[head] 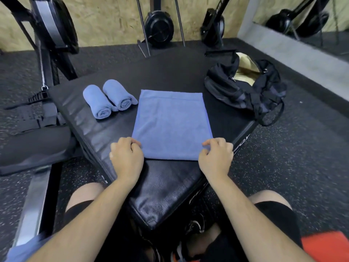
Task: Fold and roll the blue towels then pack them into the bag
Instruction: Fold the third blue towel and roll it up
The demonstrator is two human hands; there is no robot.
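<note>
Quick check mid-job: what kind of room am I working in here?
Most likely a gym: black speckled rubber floor, a black padded vinyl box as the work surface, and black round-flywheel machines standing against the chipboard wall.

A black padded vinyl platform [166, 186] stands on speckled black rubber floor [283, 176]. On it lie a flat folded rectangular blue towel [171, 123] in the middle, two rolled blue towels [97, 102] touching side by side at far left, and an open black fabric duffel bag [245, 87] at far right.
</note>
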